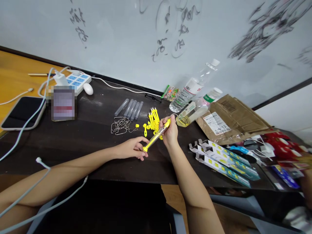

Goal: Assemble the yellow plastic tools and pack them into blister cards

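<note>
Both hands hold one clear tube with yellow parts inside (157, 136) over the dark table (80, 136). My left hand (133, 148) pinches its lower end. My right hand (169, 131) grips its upper end, fingers closed around it. Just behind the tube lies a pile of loose yellow plastic pieces (152, 122). To the left of that pile sit several bent wire clips (121, 125) and several empty clear tubes (130, 109).
Two plastic bottles (192, 92) and a brown cardboard package (231, 120) lie at the right. Printed card packs (224, 161) sit near the front right edge. A power strip (75, 79), a white mouse (88, 88), a tablet (21, 112) and white cables (29, 123) occupy the left.
</note>
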